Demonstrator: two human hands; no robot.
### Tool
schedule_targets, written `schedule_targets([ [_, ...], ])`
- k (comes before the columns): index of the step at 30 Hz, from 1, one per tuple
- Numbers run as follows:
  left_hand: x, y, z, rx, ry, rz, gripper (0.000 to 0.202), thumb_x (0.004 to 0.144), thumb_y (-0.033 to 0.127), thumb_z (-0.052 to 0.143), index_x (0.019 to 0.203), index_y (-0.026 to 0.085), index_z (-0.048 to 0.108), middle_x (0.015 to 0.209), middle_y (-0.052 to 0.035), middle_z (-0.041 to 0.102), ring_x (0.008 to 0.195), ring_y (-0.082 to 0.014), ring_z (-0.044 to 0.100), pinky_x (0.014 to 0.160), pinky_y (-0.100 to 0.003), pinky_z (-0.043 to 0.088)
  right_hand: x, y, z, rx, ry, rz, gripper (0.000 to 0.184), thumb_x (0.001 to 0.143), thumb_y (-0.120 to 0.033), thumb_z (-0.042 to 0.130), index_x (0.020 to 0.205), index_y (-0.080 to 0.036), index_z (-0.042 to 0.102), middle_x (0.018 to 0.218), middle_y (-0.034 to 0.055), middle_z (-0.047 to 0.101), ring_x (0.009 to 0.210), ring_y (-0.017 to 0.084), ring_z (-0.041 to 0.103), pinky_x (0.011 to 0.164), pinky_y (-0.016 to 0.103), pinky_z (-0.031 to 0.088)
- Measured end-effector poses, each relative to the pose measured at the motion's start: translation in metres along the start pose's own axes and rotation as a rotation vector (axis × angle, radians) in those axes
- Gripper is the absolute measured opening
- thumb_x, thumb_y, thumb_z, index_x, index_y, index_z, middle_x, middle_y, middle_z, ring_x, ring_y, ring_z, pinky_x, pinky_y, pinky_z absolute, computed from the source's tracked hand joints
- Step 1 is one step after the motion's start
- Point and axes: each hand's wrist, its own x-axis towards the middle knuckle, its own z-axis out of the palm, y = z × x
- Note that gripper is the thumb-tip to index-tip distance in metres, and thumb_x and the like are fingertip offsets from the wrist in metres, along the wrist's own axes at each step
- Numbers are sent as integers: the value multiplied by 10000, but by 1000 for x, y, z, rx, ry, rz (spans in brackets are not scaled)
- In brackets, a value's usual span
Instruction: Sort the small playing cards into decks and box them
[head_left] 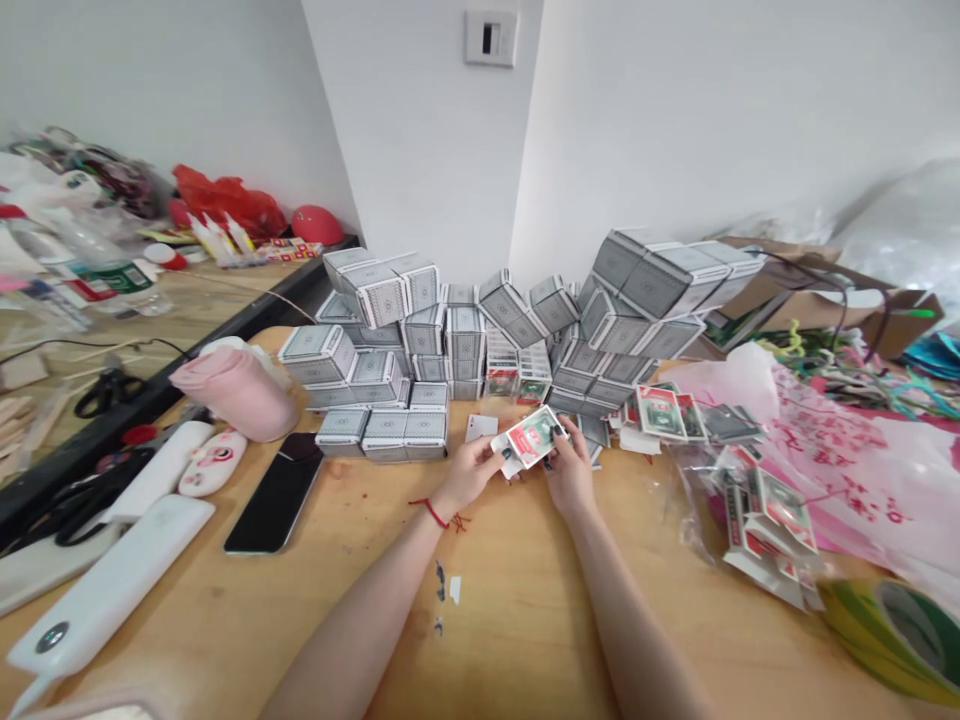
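Observation:
Between my two hands is a small playing card box [532, 437] with a red and green face and a white edge. My left hand [471, 476] pinches its left end, where white flaps show. My right hand [570, 468] grips its right side, with the thumb on the face. A single playing card [481, 428] lies face up just beyond my left hand. Grey patterned card boxes [405, 430] are stacked behind my hands, and a taller stack [645, 275] rises at the right.
At the left lie a phone [274, 495], a white power bank [112, 585], a pink roll [236, 390] and scissors [109, 388]. Opened card boxes [772, 515], pink plastic [862, 450] and a tape roll [892, 635] are at the right. Paper scraps [454, 588] lie in front.

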Motion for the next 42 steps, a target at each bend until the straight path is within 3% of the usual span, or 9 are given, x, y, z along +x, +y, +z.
schedule_targets([
  [4,0,2,0,-126,-52,-13,612,696,310,600,1252,196,372,939,-80,634,631,-158,617,567,-278,498,2,3,-2,-24,0,9,347,623,-356,635,945,-236,582,451,-91,438,351,55,341,368,178,265],
  [9,4,-6,-5,-58,13,-19,490,660,297,651,1101,124,526,738,-49,653,620,-133,592,555,-215,455,0,3,-3,-82,-71,96,311,645,-383,614,884,-184,602,401,-88,423,297,45,282,303,171,197],
  [12,4,-11,-5,30,20,4,444,647,298,665,1043,125,564,780,-62,660,649,-136,591,558,-209,444,-2,3,-2,-140,-87,116,322,655,-420,606,864,-175,607,386,-84,411,288,52,295,282,166,189],
  [14,1,-12,-3,95,43,42,433,646,303,666,1035,136,574,822,-68,663,690,-147,598,589,-221,456,-4,3,1,-156,-84,95,351,657,-438,604,907,-192,595,480,-50,518,348,79,415,311,176,285],
  [16,-1,-13,1,144,71,74,428,666,320,646,1050,144,574,855,-75,665,738,-162,606,633,-241,472,-7,4,3,-152,-98,35,414,654,-437,610,1009,-232,555,712,-7,630,520,127,555,421,210,413],
  [19,-4,-12,6,180,103,117,416,718,339,591,1093,161,556,933,-83,661,815,-179,610,706,-272,482,-11,5,4,-143,-152,-39,557,645,-419,628,1162,-300,457,1048,7,604,793,169,602,600,258,483],
  [21,-5,-11,8,209,117,150,395,742,337,563,1102,175,552,990,-84,648,856,-186,608,740,-282,481,-11,5,3,-128,-196,-32,625,621,-424,649,1198,-315,432,1128,9,571,886,189,588,643,277,490],
  [30,-8,-3,7,367,138,215,348,678,254,629,1009,192,543,916,-48,663,821,-171,625,728,-278,494,-13,-1,3,-105,-380,27,850,479,-167,767,1231,-277,385,1125,36,572,937,188,583,805,314,466],
  [42,-6,-9,5,379,105,175,309,734,260,562,1033,186,535,919,-56,660,809,-163,630,734,-284,508,-8,2,-1,-145,-401,49,835,575,-199,718,1291,-258,294,1106,59,584,907,210,597,771,338,478],
])
